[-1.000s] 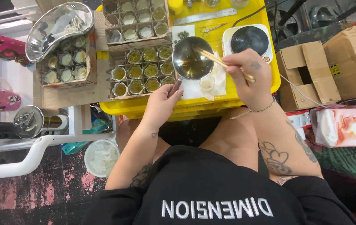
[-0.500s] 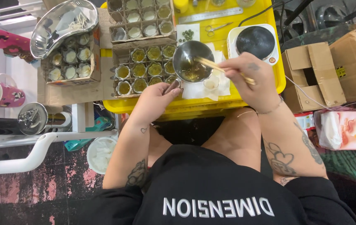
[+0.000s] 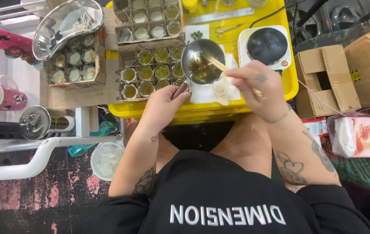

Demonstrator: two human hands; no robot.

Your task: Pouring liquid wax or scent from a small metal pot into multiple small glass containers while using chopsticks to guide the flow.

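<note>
Here our right hand (image 3: 261, 89) pinches two wooden sticks (image 3: 219, 67), fingers closed on them, tips dipped in the small metal pot (image 3: 202, 65). Our left hand (image 3: 163, 104) grips the pot handle (image 3: 180, 90), fingers wrapped round it. The pot sits on the yellow tray (image 3: 289, 82), beside a box of twelve small jars (image 3: 152, 71) and one hotplate (image 3: 266, 45).

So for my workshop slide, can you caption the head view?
Left hand steadies a small metal pot by its handle while the right hand stirs with chopsticks beside jars.
</note>
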